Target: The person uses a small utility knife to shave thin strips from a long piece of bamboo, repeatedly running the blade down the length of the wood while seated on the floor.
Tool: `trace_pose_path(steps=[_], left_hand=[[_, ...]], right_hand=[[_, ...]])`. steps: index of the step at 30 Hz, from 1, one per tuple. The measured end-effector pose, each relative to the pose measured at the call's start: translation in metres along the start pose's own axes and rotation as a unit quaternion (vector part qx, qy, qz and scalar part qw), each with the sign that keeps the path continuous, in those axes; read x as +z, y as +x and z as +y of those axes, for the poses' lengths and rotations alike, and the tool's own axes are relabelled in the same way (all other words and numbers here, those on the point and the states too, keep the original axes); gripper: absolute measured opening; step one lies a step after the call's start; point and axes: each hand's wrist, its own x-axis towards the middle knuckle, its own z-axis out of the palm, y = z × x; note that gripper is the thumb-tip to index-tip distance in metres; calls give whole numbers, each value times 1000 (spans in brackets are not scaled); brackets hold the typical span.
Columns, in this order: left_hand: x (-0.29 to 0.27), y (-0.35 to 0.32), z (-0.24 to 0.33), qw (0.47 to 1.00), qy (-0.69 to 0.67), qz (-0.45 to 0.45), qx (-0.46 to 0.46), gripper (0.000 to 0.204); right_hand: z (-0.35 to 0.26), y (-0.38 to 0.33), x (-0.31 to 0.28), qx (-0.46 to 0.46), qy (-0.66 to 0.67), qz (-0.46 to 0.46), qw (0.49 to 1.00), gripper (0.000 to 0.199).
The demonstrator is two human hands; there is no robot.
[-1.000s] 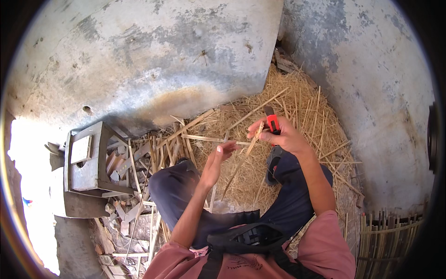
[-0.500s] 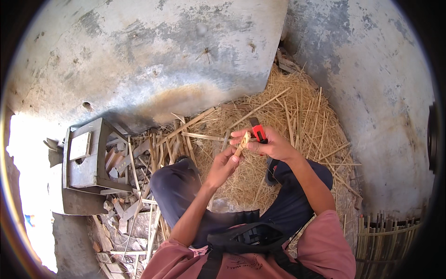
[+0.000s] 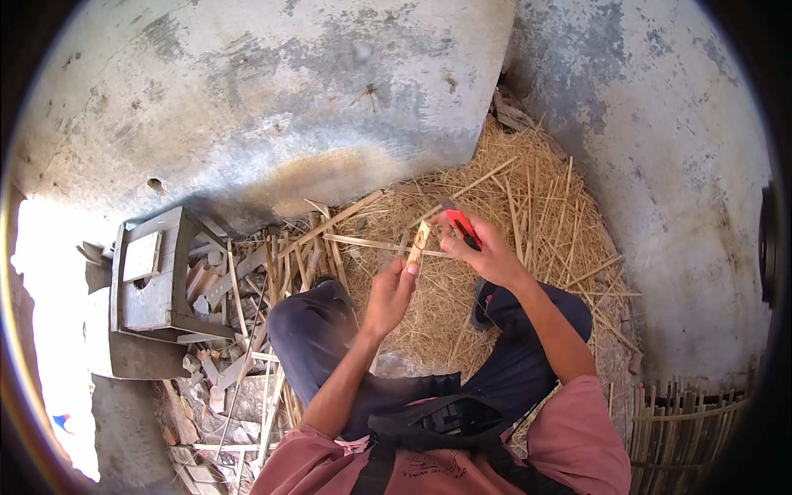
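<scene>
Over a straw-strewn floor (image 3: 536,214), our left hand (image 3: 389,293) pinches a bamboo strip (image 3: 417,246) upright, steadying it; our right hand (image 3: 487,252) grips a red-handled knife (image 3: 462,227) against it.

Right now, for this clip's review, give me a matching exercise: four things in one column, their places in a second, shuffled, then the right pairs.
Things:
1. red-handled knife
2. bamboo strip
3. small wooden stool
4. woven bamboo piece

Places:
A. lower right edge of the view, beside the person's right side
B. on the ground to the left, by a heap of offcuts
C. gripped in the right hand
D. pinched upright in the left hand, over the straw-like shavings

Pairs: 1-C, 2-D, 3-B, 4-A
</scene>
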Motion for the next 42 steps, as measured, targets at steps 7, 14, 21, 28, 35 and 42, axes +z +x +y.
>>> trace_pose_path(steps=[7,14,21,28,35,42], left_hand=[[-4,1,-5,997,72,33,17,36],[-5,0,-1,997,56,48,3,32],[-5,0,3,998,30,59,-7,30],[-7,0,1,997,29,69,10,31],[-8,0,2,995,56,83,-1,33],[-9,1,2,994,67,84,-5,32]], right_hand=[[-2,-8,11,-72,-128,-33,989,23],[8,-9,26,-94,-282,-20,955,25],[11,-11,31,-117,-325,5,938,25],[9,-11,33,-111,-347,8,931,24],[9,-12,34,-114,-364,13,924,21],[8,-13,35,-112,-371,20,922,20]])
